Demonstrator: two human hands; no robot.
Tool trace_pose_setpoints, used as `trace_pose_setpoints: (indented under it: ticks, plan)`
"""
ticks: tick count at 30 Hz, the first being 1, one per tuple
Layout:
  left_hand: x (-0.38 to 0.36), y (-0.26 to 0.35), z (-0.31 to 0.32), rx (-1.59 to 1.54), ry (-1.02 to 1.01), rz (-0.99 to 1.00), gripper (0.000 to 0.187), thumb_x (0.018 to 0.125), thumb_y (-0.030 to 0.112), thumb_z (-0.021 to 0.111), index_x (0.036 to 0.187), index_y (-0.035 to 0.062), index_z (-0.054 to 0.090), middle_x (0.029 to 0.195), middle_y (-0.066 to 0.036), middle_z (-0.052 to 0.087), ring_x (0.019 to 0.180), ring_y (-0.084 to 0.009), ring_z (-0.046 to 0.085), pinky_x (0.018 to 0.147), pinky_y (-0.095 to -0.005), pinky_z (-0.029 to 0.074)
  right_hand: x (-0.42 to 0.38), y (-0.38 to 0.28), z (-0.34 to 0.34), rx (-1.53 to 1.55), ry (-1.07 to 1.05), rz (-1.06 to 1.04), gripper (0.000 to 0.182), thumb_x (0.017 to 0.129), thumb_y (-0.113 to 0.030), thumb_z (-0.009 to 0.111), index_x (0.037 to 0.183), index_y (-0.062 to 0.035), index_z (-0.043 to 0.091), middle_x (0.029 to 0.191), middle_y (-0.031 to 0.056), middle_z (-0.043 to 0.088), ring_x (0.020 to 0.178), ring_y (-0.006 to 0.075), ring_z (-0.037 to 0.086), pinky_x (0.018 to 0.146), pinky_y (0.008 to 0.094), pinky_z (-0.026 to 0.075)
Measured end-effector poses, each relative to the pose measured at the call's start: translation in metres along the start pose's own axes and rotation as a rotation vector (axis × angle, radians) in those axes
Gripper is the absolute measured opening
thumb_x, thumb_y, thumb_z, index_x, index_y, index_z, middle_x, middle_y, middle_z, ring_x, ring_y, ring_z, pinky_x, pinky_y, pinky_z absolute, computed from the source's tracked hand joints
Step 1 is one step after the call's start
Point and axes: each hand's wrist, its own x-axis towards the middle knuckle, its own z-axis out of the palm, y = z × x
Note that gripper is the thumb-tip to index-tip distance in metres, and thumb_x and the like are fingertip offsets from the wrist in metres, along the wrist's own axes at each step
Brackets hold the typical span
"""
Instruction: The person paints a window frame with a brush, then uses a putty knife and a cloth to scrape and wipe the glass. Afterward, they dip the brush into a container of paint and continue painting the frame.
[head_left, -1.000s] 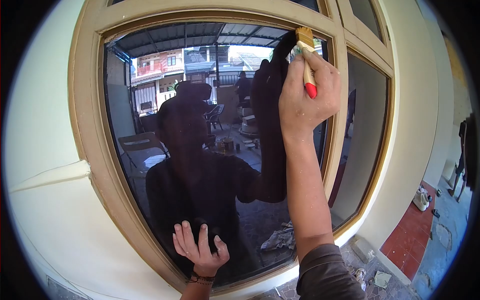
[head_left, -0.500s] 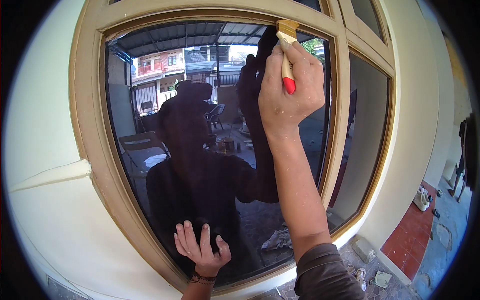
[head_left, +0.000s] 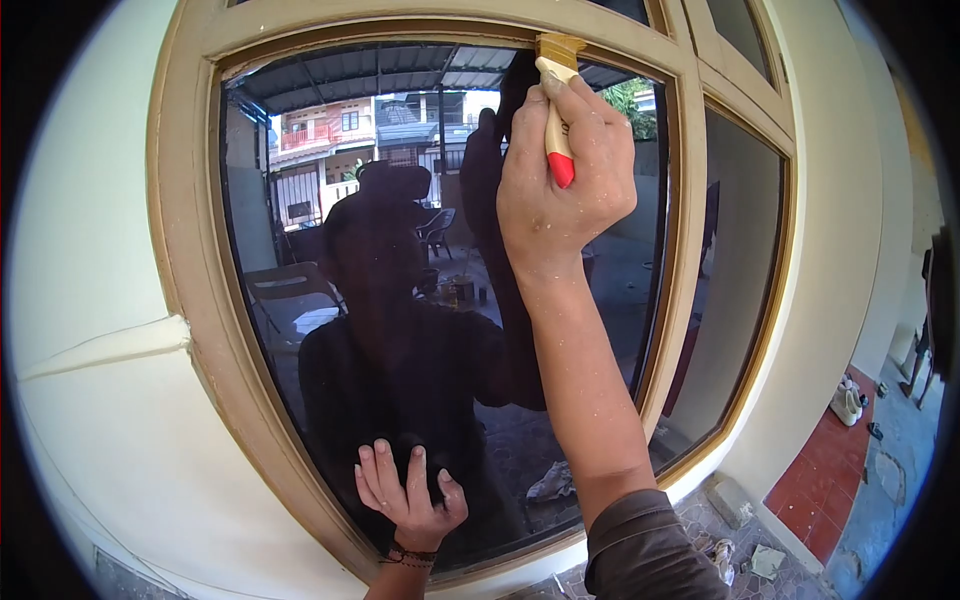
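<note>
My right hand (head_left: 568, 175) is closed around the handle of a paintbrush (head_left: 560, 140), pale with a red tip. The brush's bristles point up and meet the inner edge of the tan window frame (head_left: 400, 25) along its top. Low on the dark window pane (head_left: 560, 440), my left hand (head_left: 413, 495) is spread with fingers apart and holds nothing; it appears to rest against the glass. A dark reflection of a person and of the yard behind shows in the pane.
A second, narrower window (head_left: 735, 240) stands to the right. Left is a cream wall (head_left: 90, 250) with a protruding ledge (head_left: 110, 348). Shoes (head_left: 846, 405) lie by red floor tiles (head_left: 815, 490) at right. A block (head_left: 730, 500) and scraps lie on the paved ground below.
My right hand and the paintbrush have moved a little left along the top of the frame. My left hand keeps its place on the pane. The view has shifted slightly.
</note>
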Motion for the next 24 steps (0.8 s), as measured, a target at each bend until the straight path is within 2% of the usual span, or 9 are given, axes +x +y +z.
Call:
trace_pose_setpoints:
  ticks: [2, 5, 7, 14, 17, 20, 22, 24]
  plan:
    - [0.001, 0.0, -0.001, 0.001, 0.001, -0.002, 0.04, 0.081, 0.025, 0.055, 0.108, -0.0024, 0.065, 0.138, -0.03, 0.047, 0.133, -0.044, 0.04, 0.11, -0.0543, 0.024, -0.001, -0.004, 0.002, 0.013, 0.002, -0.003, 0.02, 0.075, 0.004, 0.071, 0.095, 0.0026, 0.068, 0.092, 0.021, 0.063, 0.08, 0.0298, 0.065, 0.068, 0.0334, 0.054]
    - [0.001, 0.0, -0.002, 0.001, -0.021, 0.013, 0.04, 0.085, 0.023, 0.052, 0.115, -0.003, 0.059, 0.141, -0.03, 0.043, 0.135, -0.0454, 0.037, 0.111, -0.0533, 0.023, -0.003, -0.01, 0.005, 0.03, 0.004, 0.004, 0.021, 0.074, 0.005, 0.072, 0.095, 0.0024, 0.068, 0.092, 0.021, 0.063, 0.079, 0.0294, 0.065, 0.067, 0.0334, 0.054]
    - [0.0, 0.0, 0.001, 0.001, 0.01, -0.008, 0.04, 0.081, 0.025, 0.054, 0.106, -0.0028, 0.067, 0.136, -0.03, 0.049, 0.132, -0.0436, 0.041, 0.111, -0.0535, 0.025, -0.003, -0.013, 0.007, 0.03, 0.001, 0.013, 0.022, 0.074, 0.006, 0.072, 0.095, 0.0023, 0.068, 0.092, 0.021, 0.063, 0.079, 0.0291, 0.064, 0.067, 0.0332, 0.054]
    - [0.001, 0.0, 0.0, -0.002, 0.002, -0.011, 0.04, 0.081, 0.026, 0.054, 0.107, -0.0021, 0.067, 0.136, -0.029, 0.049, 0.132, -0.0431, 0.041, 0.111, -0.0531, 0.025, -0.006, -0.026, 0.014, 0.089, 0.007, 0.02, 0.024, 0.073, 0.007, 0.071, 0.097, 0.0028, 0.068, 0.094, 0.0205, 0.062, 0.079, 0.0293, 0.064, 0.068, 0.0336, 0.054]
    - [0.002, 0.0, -0.002, -0.006, -0.029, 0.014, 0.041, 0.084, 0.023, 0.053, 0.115, -0.0032, 0.06, 0.14, -0.031, 0.044, 0.134, -0.0452, 0.038, 0.111, -0.0531, 0.023, -0.007, -0.031, 0.017, 0.104, 0.001, 0.021, 0.026, 0.072, 0.008, 0.07, 0.098, 0.0031, 0.068, 0.094, 0.0202, 0.061, 0.079, 0.0297, 0.064, 0.069, 0.0335, 0.054]
    - [0.002, 0.001, -0.002, -0.012, -0.031, 0.011, 0.041, 0.084, 0.023, 0.053, 0.115, -0.0031, 0.06, 0.14, -0.031, 0.044, 0.134, -0.0452, 0.038, 0.111, -0.053, 0.023, -0.007, -0.036, 0.019, 0.118, 0.018, 0.089, 0.02, 0.076, 0.004, 0.073, 0.095, -0.0002, 0.071, 0.094, 0.0184, 0.068, 0.082, 0.0253, 0.066, 0.071, 0.0311, 0.053]
    - [0.003, 0.001, -0.002, -0.015, -0.03, 0.011, 0.041, 0.084, 0.023, 0.053, 0.115, -0.003, 0.06, 0.14, -0.031, 0.044, 0.134, -0.0453, 0.038, 0.111, -0.0529, 0.023, -0.006, -0.037, 0.021, 0.136, 0.0, 0.008, 0.027, 0.071, 0.009, 0.07, 0.097, 0.0038, 0.067, 0.094, 0.0202, 0.061, 0.078, 0.0294, 0.063, 0.066, 0.0329, 0.053]
    - [0.001, 0.001, 0.0, -0.016, -0.011, -0.002, 0.04, 0.082, 0.024, 0.054, 0.111, -0.0021, 0.064, 0.138, -0.03, 0.047, 0.133, -0.044, 0.04, 0.111, -0.0528, 0.024, -0.006, -0.043, 0.023, 0.156, 0.001, 0.014, 0.027, 0.071, 0.01, 0.07, 0.097, 0.0039, 0.067, 0.094, 0.0201, 0.061, 0.078, 0.0294, 0.063, 0.066, 0.0329, 0.053]
